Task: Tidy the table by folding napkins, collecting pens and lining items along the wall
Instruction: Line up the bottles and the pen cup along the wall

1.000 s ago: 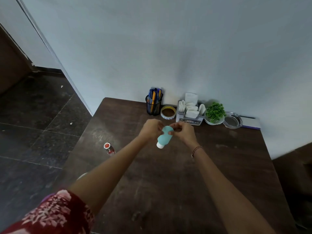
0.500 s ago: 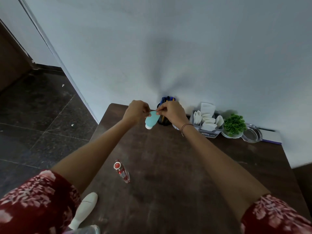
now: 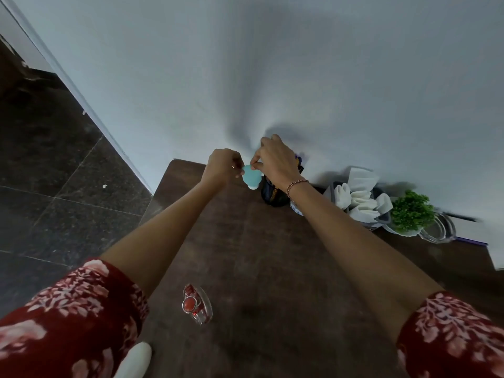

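At seven o'clock, nearest us, a white bottle (image 3: 136,358) shows at the tabletop (image 3: 286,268) edge. Beyond it lies a clear red-capped bottle (image 3: 197,306), its red print too blurred to read. At twelve o'clock, by the wall (image 3: 327,77), our left hand (image 3: 223,166) and right hand (image 3: 275,162) each pinch the upper end of a teal bottle (image 3: 251,178), white cap down, just beside the pen holder (image 3: 274,196). Folded napkins (image 3: 357,200) stand at two o'clock.

A dark brown wooden desk (image 3: 272,255), scuffed in places, stands against a plain pale blue-grey wall (image 3: 341,77) marked by a soft shadow. To the left, dark speckled stone tiles cover the floor (image 3: 54,192), bordered by a white strip (image 3: 76,91).
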A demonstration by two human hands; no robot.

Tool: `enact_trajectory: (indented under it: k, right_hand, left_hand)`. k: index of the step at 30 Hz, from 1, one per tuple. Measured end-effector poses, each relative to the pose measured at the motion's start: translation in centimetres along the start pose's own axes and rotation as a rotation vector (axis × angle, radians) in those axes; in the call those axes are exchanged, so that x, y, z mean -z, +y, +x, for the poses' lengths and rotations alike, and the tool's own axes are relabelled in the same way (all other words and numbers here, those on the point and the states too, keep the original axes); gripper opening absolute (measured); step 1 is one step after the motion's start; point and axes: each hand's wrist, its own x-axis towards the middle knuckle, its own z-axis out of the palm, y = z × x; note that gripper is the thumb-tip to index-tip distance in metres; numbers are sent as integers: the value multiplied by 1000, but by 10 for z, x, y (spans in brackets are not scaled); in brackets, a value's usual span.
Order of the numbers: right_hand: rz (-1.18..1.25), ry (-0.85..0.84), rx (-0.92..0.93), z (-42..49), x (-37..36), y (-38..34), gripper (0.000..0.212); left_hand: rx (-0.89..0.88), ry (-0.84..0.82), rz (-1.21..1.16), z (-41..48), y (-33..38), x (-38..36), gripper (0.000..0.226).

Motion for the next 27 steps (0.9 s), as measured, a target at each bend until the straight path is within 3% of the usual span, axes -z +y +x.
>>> enact_trajectory:
  k: [5,10,15,27]
  right_hand:
    - [8,-18,-81,6,-15,10,21]
    - [-84,-19,-20,5,-16,12,19]
    - [-36,1,-74,4,-19,13,17]
    - [-24,-28,-78,1,-10,10,26]
  left_hand:
    - [-5,-16,-27,11,-5,-15,4]
    - [-3,-16,-47,17,-6,-23,4]
    - [5,3,-75,18,-9,-29,4]
    - [27,33,-92,15,-9,-15,22]
